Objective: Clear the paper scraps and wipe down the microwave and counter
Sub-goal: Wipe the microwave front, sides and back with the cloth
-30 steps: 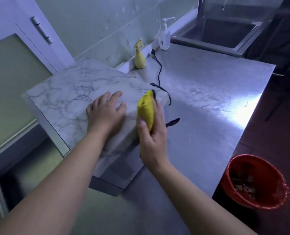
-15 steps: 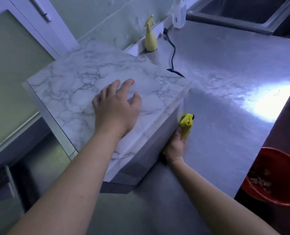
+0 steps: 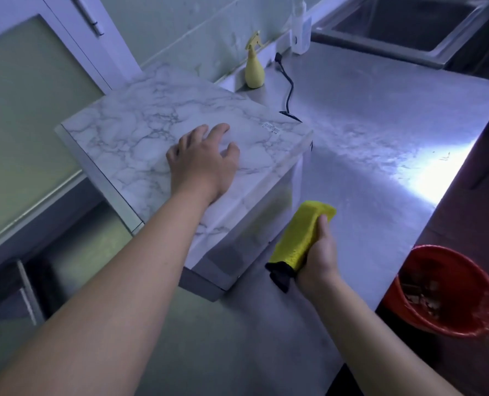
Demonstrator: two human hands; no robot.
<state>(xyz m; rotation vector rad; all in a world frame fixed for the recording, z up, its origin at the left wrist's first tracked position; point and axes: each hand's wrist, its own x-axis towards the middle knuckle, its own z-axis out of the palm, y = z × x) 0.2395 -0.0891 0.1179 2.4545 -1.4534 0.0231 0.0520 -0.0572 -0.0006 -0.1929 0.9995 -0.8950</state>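
The microwave (image 3: pixel 140 130), wrapped in a white marble pattern, stands on the steel counter (image 3: pixel 366 132) at the centre left. My left hand (image 3: pixel 203 161) rests flat on its top near the right front edge, fingers spread. My right hand (image 3: pixel 319 252) grips a folded yellow cloth (image 3: pixel 300 235) with a black corner, held beside the microwave's right side wall just above the counter. Whether the cloth touches that wall I cannot tell. Paper scraps (image 3: pixel 420 295) lie in the red bin.
A red bin (image 3: pixel 466 284) stands on the floor off the counter's right edge. A yellow spray bottle (image 3: pixel 254 70) and a white pump bottle (image 3: pixel 301 30) stand at the back wall. A black cord (image 3: pixel 289 90) trails behind the microwave. A steel sink (image 3: pixel 409 44) is at the back right.
My right hand has moved the cloth from the microwave's top edge down its right side, then pulled it back toward me. My left hand stays on top.
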